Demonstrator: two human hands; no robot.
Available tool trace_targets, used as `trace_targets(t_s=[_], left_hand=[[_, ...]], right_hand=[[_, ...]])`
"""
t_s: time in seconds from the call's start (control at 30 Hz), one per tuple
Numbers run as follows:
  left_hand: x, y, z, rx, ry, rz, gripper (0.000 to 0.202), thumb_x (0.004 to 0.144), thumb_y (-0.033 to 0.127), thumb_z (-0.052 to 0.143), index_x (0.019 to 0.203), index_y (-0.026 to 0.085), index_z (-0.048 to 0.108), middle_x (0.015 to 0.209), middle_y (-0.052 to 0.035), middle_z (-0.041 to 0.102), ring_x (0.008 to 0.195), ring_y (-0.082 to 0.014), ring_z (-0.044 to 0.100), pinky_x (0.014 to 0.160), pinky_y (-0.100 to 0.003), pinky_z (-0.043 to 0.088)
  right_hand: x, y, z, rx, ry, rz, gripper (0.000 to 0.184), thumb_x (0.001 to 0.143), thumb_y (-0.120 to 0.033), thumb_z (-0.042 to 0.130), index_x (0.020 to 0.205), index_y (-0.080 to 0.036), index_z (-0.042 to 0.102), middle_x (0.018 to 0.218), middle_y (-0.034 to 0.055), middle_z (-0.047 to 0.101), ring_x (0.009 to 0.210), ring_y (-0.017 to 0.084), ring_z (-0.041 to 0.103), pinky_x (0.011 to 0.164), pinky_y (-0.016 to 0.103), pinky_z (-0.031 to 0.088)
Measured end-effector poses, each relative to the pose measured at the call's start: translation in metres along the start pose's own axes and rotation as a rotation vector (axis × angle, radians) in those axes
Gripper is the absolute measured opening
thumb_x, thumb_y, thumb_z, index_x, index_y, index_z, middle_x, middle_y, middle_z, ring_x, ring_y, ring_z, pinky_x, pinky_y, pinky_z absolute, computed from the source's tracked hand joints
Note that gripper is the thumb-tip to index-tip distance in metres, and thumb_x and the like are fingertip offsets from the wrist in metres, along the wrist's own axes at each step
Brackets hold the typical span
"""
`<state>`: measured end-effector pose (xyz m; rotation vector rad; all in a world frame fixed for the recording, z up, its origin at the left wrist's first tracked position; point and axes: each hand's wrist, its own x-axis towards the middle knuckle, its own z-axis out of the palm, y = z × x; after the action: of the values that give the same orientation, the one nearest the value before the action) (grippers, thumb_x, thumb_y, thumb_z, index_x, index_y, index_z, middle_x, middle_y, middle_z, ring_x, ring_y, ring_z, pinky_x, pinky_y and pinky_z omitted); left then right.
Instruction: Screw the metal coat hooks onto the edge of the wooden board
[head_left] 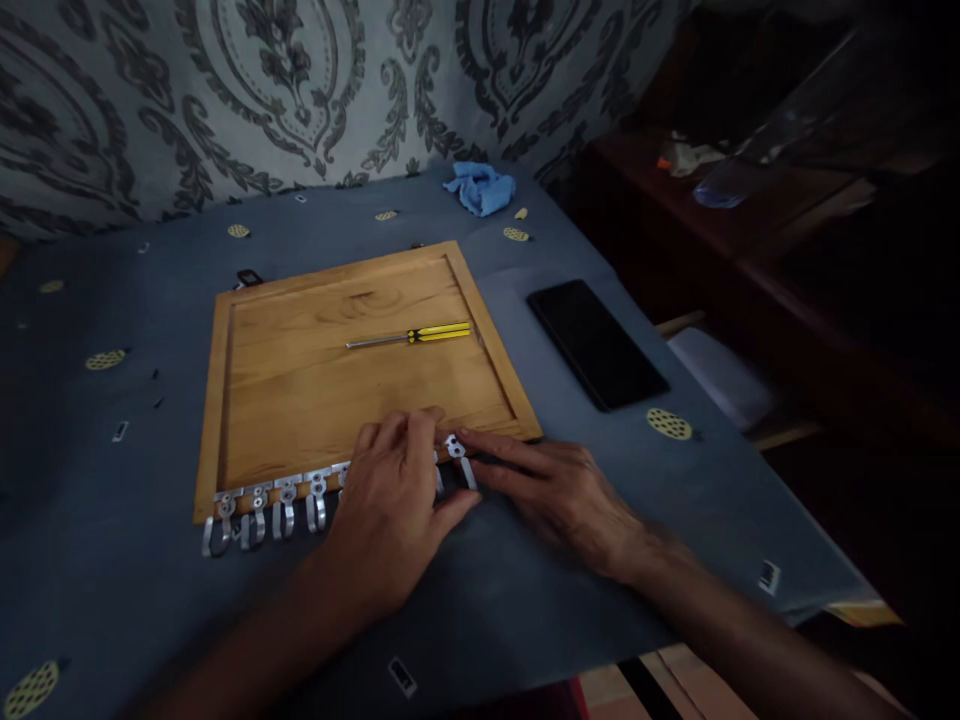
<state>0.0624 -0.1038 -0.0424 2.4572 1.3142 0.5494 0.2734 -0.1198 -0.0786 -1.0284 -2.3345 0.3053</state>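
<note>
Left-hand fingers: bent over the row of metal hooks [289, 490], with the left hand [390, 510] hiding the middle of the row and its thumb towards the right-end hook; whether they clamp or merely press cannot be told.
Right-hand fingers: index finger extended to the right-end hook, the right hand [566, 490] low beside the board's near corner; a pinch cannot be confirmed.
Hooks: set along the near edge of the framed wooden board [300, 400], curved ends projecting past it towards the person.
Hook handling: judged stiff, light singly and rather slippery, being smooth bare metal; best taken by the flat plate, clear of the curved end.
Board handling: judged rigid and of moderate weight, not fragile; the frame's left and right sides offer the soundest hold.
Board contents: no true container, but the raised frame encloses a yellow-and-black screwdriver [439, 332], lying flat, handle to the right.
Far edge of board: a dark metal fitting [249, 278] protrudes near the left corner.
Surface: patterned blue-grey cover on the surface [150, 600]; dark phone [598, 345] right of the board, crumpled blue cloth [484, 188] at the back.
Beyond, right: a transparent object [720, 190], possibly a container; contents indeterminable in the gloom.
</note>
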Motion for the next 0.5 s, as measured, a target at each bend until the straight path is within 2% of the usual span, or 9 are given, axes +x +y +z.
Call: trace_targets(t_s=[0.2,0.33,0.5], left_hand=[[0.0,-0.002,-0.013,-0.015,-0.037,-0.022,0.087,0.074,0.033,0.088,0.138,0.021,0.031,0.122,-0.0105,0.065,0.112,-0.0312,0.06,0.094,-0.048,0.049],[0.0,-0.003,-0.017,-0.025,-0.061,-0.024,0.086,0.074,0.031,0.087,0.139,0.022,0.032,0.124,-0.0096,0.064,0.115,-0.031,0.059,0.097,-0.048,0.047],[-0.002,-0.002,-0.012,-0.02,-0.08,0.012,0.082,0.075,0.026,0.086,0.137,0.019,0.032,0.123,-0.0109,0.065,0.112,-0.0306,0.06,0.095,-0.048,0.048]], right_hand=[[-0.003,0.002,0.001,0.032,-0.026,0.024,0.032,0.095,-0.008,0.048,0.115,-0.02,0.071,0.135,0.0091,0.068,0.097,0.017,0.077,0.079,0.027,0.063],[-0.003,0.002,0.0,0.057,-0.046,0.044,0.039,0.092,-0.004,0.049,0.119,-0.022,0.07,0.137,0.0083,0.067,0.095,0.016,0.077,0.082,0.027,0.062],[-0.002,0.001,-0.001,0.059,-0.04,0.031,0.035,0.095,-0.008,0.048,0.118,-0.021,0.07,0.136,0.0091,0.068,0.101,0.016,0.076,0.084,0.026,0.062]])
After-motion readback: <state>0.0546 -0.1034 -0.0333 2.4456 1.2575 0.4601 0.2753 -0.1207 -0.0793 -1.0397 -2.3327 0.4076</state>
